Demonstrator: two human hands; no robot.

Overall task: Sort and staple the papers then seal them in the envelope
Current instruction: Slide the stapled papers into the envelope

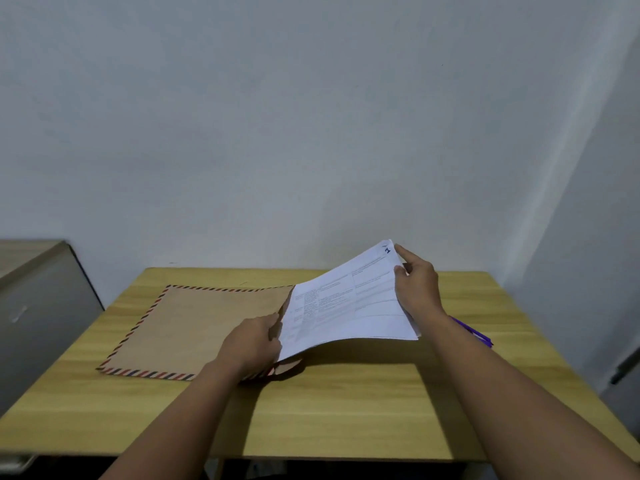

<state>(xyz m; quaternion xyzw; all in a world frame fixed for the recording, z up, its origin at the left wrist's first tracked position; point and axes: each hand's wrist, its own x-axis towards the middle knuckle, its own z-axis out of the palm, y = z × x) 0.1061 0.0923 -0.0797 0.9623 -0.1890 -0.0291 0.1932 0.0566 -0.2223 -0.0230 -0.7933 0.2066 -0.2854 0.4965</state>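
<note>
Head view: a flat brown paper envelope with a red-and-black striped border [194, 330] lies on the light wooden table [346, 410], left of centre. The left hand [252, 341] grips the envelope's open right end, fingers curled around the edge of the opening. The right hand [417, 285] pinches the far right corner of a stack of white printed papers [349, 306], thumb on top, fingers beneath. The stack is tilted: its left edge sits at the envelope mouth beside the left hand, and its right side is raised off the table. A purple object [472, 330], partly hidden, lies on the table behind the right forearm. A grey cabinet [38, 306] stands left of the table.
</note>
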